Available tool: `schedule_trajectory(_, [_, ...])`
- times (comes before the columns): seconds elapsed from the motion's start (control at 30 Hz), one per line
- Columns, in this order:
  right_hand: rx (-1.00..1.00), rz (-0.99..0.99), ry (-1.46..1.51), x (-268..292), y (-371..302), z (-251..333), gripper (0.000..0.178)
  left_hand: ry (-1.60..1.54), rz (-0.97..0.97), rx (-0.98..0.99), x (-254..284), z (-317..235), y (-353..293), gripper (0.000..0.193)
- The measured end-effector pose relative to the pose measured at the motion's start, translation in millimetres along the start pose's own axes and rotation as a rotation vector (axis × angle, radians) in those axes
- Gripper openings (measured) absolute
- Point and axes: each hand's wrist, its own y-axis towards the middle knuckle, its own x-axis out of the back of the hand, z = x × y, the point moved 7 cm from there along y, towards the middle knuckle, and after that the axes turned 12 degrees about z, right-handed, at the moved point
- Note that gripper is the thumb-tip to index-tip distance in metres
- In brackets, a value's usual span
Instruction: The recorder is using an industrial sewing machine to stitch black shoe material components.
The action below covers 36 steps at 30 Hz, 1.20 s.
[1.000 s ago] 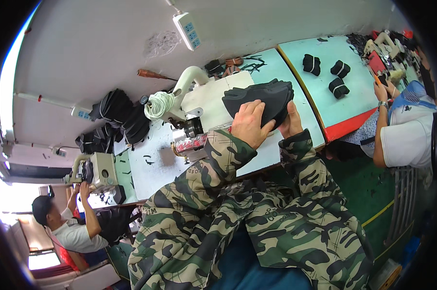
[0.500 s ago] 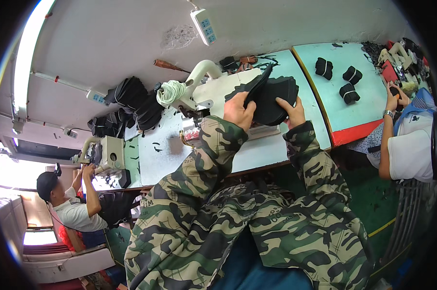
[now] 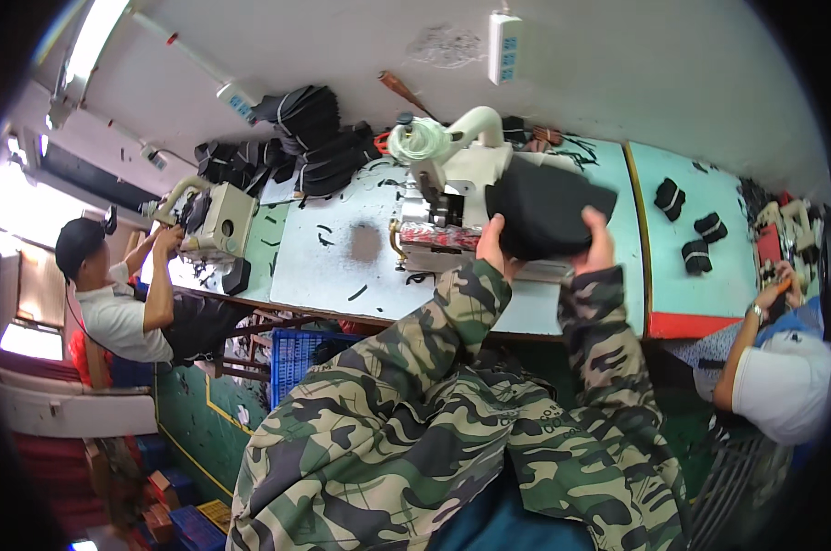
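Between my two hands is a stack of black fabric pieces (image 3: 548,211), pressed together and held up at the front of a cream sewing machine (image 3: 475,174). My left hand (image 3: 494,246) closes on its lower left side, thumb on the near face. At the right side, my right hand (image 3: 596,244) grips it, slightly blurred, with the fingers behind partly hidden. The stack covers much of the machine's body. A coil of pale green cord (image 3: 419,140) sits on the machine's upper left, above its dark metal sewing head (image 3: 445,209).
Tied black bundles (image 3: 328,156) pile up against the wall at the left. More small bundles (image 3: 697,256) lie on the right-hand table (image 3: 682,294). Black scraps dot the white tabletop (image 3: 314,266). A blue crate (image 3: 296,363) stands below. People work at left (image 3: 126,294) and right (image 3: 774,367).
My view has swung left, so the surroundings sit further right. The stack's raised, folded flap has come down and the pieces lie together. My left hand has shifted to the stack's lower left side.
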Motion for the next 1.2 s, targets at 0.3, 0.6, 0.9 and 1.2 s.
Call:
schedule_trajectory(0.3, [-0.26, 0.021, -0.264, -49.8, -102.9, -17.7, 0.061, 0.211, 0.403, -0.059, -27.4, -62.8, -52.0, 0.052])
schedule_trajectory(0.6, [-0.545, 0.668, -0.417, -130.3, -105.7, -42.9, 0.088, 0.928, 0.854, 0.2, -14.8, -123.9, -108.1, 0.089])
schedule_trajectory(0.9, [-0.81, 0.469, -0.473, -153.1, -116.1, -96.2, 0.068, 1.024, 0.133, 0.319, 161.3, -221.9, -20.6, 0.04])
schedule_trajectory(1.2, [-0.71, 0.298, -0.313, -159.4, -135.2, -91.7, 0.08, 2.037, 0.029, -0.497, 261.4, -304.8, 63.9, 0.008])
